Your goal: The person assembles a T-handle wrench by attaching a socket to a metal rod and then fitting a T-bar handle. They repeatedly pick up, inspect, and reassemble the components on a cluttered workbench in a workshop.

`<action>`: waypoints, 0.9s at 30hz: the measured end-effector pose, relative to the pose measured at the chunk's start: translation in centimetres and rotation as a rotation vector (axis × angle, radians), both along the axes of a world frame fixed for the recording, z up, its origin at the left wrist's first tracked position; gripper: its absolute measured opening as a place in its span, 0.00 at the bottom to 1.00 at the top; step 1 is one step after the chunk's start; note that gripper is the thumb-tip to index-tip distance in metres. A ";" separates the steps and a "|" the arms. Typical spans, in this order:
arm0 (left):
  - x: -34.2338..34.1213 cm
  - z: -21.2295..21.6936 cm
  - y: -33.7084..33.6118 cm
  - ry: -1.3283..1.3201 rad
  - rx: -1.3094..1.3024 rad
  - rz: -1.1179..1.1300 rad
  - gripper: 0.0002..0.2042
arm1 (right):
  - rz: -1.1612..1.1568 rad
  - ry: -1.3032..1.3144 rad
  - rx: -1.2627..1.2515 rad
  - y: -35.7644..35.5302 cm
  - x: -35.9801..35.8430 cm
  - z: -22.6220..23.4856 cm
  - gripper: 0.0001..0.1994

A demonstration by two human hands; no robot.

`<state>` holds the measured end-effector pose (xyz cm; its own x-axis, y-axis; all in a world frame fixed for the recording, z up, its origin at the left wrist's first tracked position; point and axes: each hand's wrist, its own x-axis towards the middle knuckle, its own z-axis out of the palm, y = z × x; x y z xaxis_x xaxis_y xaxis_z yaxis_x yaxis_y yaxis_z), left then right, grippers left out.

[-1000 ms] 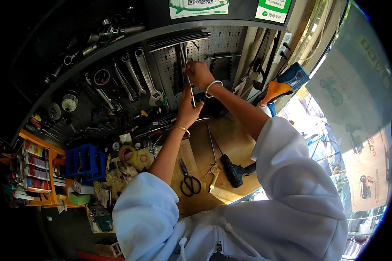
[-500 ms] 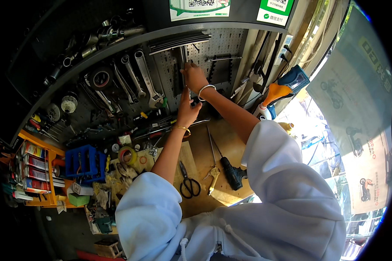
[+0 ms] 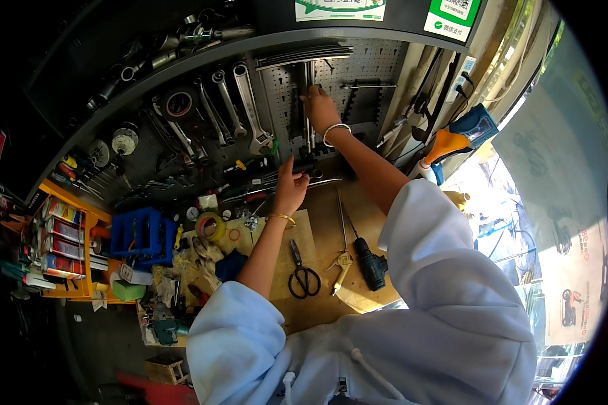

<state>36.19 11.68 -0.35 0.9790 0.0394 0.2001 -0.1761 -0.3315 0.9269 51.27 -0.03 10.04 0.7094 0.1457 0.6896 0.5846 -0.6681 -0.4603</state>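
Observation:
A long, shiny metal bar (image 3: 310, 73) stands upright against the grey pegboard (image 3: 378, 64). My right hand (image 3: 321, 110) is closed around its upper middle, and the fingers partly hide it. Lower and to the left, my left hand (image 3: 292, 187) holds nothing, its forefinger stretched up and the other fingers loosely bent. It hovers above long tools lying at the back of the wooden workbench (image 3: 300, 226). Nearer me on the bench are black-handled scissors (image 3: 302, 273), a pale yellow trigger tool with a long thin rod (image 3: 342, 266) and a dark cordless drill (image 3: 369, 264).
Wrenches (image 3: 250, 111) and a tape roll (image 3: 179, 103) hang left on the pegboard. A blue crate (image 3: 140, 236), yellow tape (image 3: 211, 226) and an orange rack of cans (image 3: 65, 239) stand left. A blue-and-orange tool (image 3: 459, 135) hangs at right, near a power strip (image 3: 461, 77).
My left hand has come away from the metal bar, downward, and its fingers have opened. My right hand stays at the bar. The whole view has shifted slightly.

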 end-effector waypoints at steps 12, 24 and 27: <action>-3.7 -2.1 3.0 0.032 -0.027 0.080 0.21 | -0.022 0.084 -0.020 -1.8 -5.1 -7.1 0.17; -17.6 -12.4 2.6 0.190 -0.163 0.302 0.06 | 0.335 0.614 0.094 -2.2 -26.9 -17.3 0.05; -23.8 -14.1 5.0 0.304 0.004 0.385 0.09 | 0.275 0.730 0.067 -4.0 -31.3 -19.9 0.09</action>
<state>12.41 16.65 -14.46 0.9076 0.4096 -0.0920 0.2388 -0.3233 0.9157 19.97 -4.08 -9.86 0.9312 0.3565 0.0762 0.2592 -0.5004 -0.8261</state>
